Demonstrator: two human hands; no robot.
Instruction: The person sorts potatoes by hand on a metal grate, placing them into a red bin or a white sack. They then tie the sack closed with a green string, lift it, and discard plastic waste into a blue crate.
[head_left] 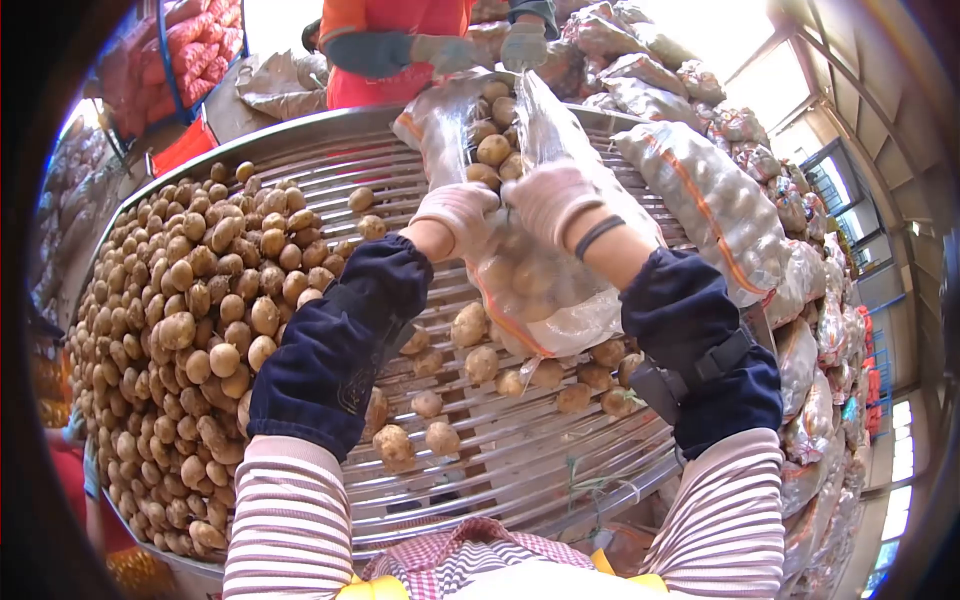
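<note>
A clear plastic bag (560, 310) part full of potatoes lies on the slatted metal table in front of me, split open along its upper side. My left hand (458, 210), in a pale glove, is closed on the bag's left edge. On the opposite edge, my right hand (552, 200) is closed too, also gloved. Between and beyond my hands, bare potatoes (493, 150) show in the opening. At the bag's far end a co-worker's gloved hands (522, 48) hold the plastic.
A large heap of loose potatoes (190, 330) covers the table's left side. Several potatoes (440, 438) lie scattered on the slats (520, 480) near me. Another filled bag (705, 200) rests at the right edge, with stacked bags (815, 400) behind it. The co-worker (390, 60) stands across the table.
</note>
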